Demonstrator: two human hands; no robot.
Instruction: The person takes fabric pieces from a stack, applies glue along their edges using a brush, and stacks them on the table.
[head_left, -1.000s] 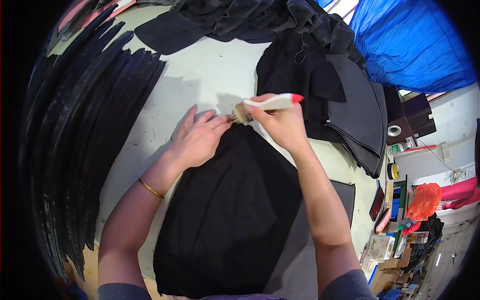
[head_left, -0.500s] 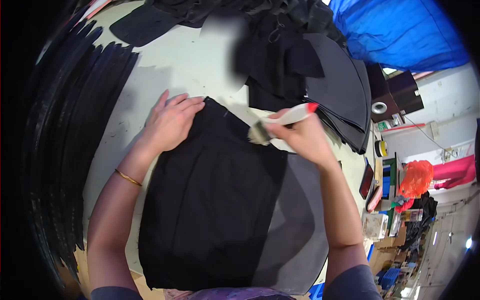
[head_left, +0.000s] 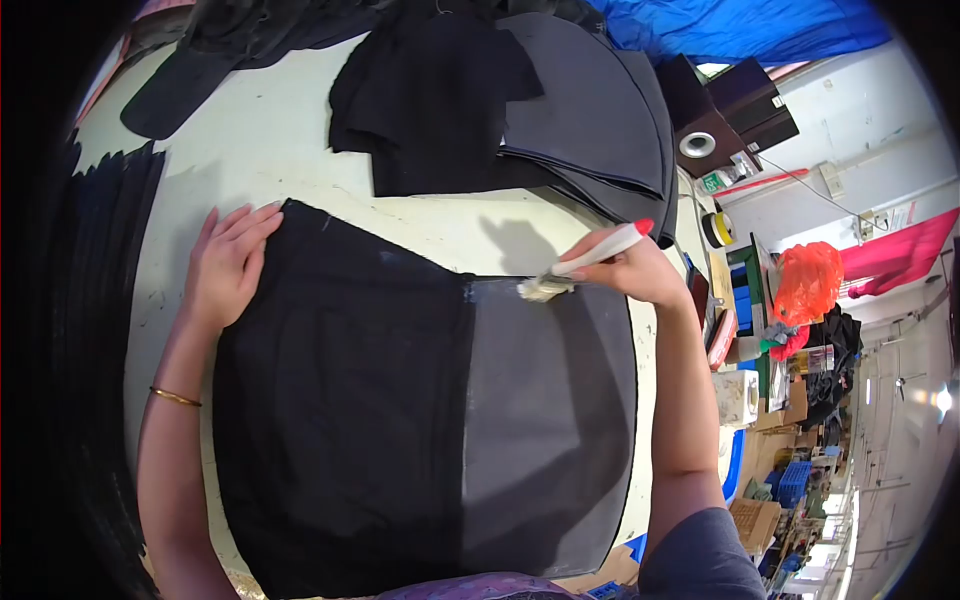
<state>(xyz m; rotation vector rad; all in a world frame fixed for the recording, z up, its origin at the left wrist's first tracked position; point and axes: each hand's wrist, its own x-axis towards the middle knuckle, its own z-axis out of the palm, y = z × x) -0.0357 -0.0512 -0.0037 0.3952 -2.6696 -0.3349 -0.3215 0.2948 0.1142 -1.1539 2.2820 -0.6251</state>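
A large fabric piece lies flat on the pale table, its left part black point(head_left: 350, 400) and its right part dark grey point(head_left: 540, 420). My left hand point(head_left: 229, 262) rests at the upper left corner of the black part, fingers stretched out and fingertips on its edge. In my right hand point(head_left: 632, 265) is a brush point(head_left: 600, 250) with a white handle and red tip. Its pale bristles are at the top edge of the grey part. The brush casts a shadow on the table.
Stacked black and grey fabric pieces point(head_left: 590, 110) lie at the table's far side. Long dark strips point(head_left: 95, 320) cover the left. Beyond the right edge are a dark speaker box point(head_left: 697, 130), a yellow tape roll point(head_left: 717, 229) and an orange plastic bag point(head_left: 808, 283).
The brush in my right hand has moved from the top corner of the black part along the edge to the grey part. The view has shifted, so the fabric and my left hand appear further left.
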